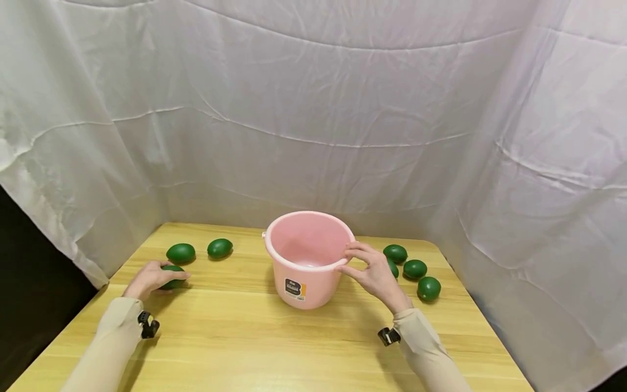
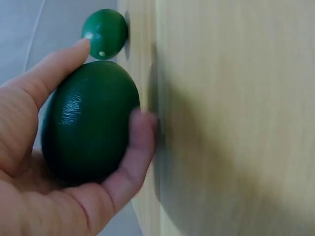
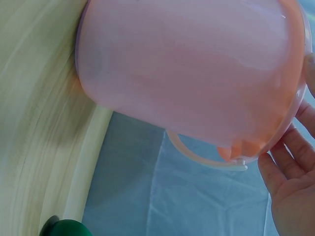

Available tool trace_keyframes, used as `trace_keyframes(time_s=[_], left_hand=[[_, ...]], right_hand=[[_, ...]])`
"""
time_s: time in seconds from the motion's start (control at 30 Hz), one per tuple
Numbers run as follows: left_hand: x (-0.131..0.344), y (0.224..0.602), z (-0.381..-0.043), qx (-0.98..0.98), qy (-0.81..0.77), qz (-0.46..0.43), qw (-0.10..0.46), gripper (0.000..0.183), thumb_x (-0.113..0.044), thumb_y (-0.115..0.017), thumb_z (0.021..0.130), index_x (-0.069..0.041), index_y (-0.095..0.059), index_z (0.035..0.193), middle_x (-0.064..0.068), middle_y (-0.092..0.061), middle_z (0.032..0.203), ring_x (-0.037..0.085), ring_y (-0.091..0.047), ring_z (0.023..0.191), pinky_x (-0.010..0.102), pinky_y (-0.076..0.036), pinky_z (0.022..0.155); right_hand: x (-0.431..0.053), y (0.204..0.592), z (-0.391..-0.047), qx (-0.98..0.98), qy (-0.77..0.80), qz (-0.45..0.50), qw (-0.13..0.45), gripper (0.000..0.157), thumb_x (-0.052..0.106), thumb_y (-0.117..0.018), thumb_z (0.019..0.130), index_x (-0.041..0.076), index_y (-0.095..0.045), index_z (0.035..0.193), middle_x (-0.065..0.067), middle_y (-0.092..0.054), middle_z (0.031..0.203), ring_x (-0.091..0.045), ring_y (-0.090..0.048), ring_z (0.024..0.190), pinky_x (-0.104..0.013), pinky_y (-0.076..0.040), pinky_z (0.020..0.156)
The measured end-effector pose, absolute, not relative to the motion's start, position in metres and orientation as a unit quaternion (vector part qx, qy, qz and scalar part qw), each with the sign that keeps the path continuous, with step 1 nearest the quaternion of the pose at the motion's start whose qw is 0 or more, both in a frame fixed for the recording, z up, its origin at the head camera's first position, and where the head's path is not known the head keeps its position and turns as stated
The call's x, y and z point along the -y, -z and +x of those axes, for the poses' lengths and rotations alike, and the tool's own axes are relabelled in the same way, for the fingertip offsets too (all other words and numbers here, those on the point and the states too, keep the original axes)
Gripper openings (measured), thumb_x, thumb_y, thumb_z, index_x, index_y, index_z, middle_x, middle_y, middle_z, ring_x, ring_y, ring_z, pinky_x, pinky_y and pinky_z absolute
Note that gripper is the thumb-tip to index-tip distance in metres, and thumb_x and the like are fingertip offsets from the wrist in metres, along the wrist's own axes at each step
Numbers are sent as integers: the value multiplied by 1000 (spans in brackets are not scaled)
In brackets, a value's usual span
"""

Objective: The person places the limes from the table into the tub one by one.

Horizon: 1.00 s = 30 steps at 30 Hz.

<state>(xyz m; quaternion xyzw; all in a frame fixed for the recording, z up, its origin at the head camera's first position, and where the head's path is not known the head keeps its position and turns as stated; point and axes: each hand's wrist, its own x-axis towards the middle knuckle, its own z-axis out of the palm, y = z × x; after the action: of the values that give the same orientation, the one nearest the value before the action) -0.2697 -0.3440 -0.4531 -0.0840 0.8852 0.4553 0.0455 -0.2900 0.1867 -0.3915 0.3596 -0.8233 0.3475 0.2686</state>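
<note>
My left hand [image 1: 148, 280] grips a green lime [image 2: 91, 123] at the left of the table, thumb on one side and fingers curled round the other. In the left wrist view this lime is close to the wood, with a fingertip between them. Just beyond it lies a second lime [image 1: 180, 253], and another lime [image 1: 220, 249] is a little to the right. A pink bucket [image 1: 306, 286] stands upright mid-table, a label on its front. At the bucket's right rim, my right hand [image 1: 374, 274] holds the edge with thumb and fingertips spread along it.
Several more limes [image 1: 415, 269] lie to the right of the bucket, one partly hidden behind my right hand. The bucket's handle [image 3: 199, 160] hangs at its back. Pale cloth [image 1: 313, 98] hangs behind and beside the wooden table [image 1: 235, 332].
</note>
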Motion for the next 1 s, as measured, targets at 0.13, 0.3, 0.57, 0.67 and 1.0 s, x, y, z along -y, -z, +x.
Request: trace_keyframes(time_s=[0.13, 0.3, 0.57, 0.67, 1.0], left_hand=[[341, 456, -272, -843, -530, -77, 54, 63, -30, -72, 90, 10, -42, 129, 20, -52, 115, 24, -60, 95, 36, -59, 79], [340, 452, -273, -820, -564, -71, 68, 70, -28, -69, 92, 11, -33, 136, 20, -48, 121, 18, -59, 94, 36, -58, 84], [336, 443, -273, -802, -594, -40, 58, 67, -24, -65, 94, 12, -30, 138, 21, -44, 126, 14, -60, 96, 38, -56, 91], [332, 440, -274, -808, -587, -36, 35, 68, -26, -67, 93, 10, -31, 137, 19, -45, 124, 14, -58, 96, 36, -57, 88], [317, 429, -280, -831, -552, -46, -55, 67, -25, -71, 89, 2, -36, 139, 25, -42, 132, 26, -50, 106, 23, -51, 78]], right_hand=[[-186, 391, -291, 818, -344, 367, 278, 27, 18, -86, 74, 10, -76, 97, -6, -69, 115, -26, -64, 112, -43, -52, 98], [-186, 390, -291, 817, -345, 368, 279, 26, 16, -86, 74, 7, -75, 96, -5, -69, 114, -26, -64, 111, -44, -52, 97], [-187, 392, -289, 820, -352, 362, 269, 26, 17, -85, 75, 7, -76, 97, -5, -68, 116, -25, -63, 113, -43, -51, 98], [-187, 392, -288, 820, -353, 362, 268, 26, 17, -85, 75, 6, -75, 97, -6, -68, 116, -26, -63, 114, -44, -51, 98], [-187, 393, -289, 821, -352, 362, 266, 26, 17, -85, 75, 11, -76, 98, -5, -68, 118, -25, -63, 114, -43, -51, 99]])
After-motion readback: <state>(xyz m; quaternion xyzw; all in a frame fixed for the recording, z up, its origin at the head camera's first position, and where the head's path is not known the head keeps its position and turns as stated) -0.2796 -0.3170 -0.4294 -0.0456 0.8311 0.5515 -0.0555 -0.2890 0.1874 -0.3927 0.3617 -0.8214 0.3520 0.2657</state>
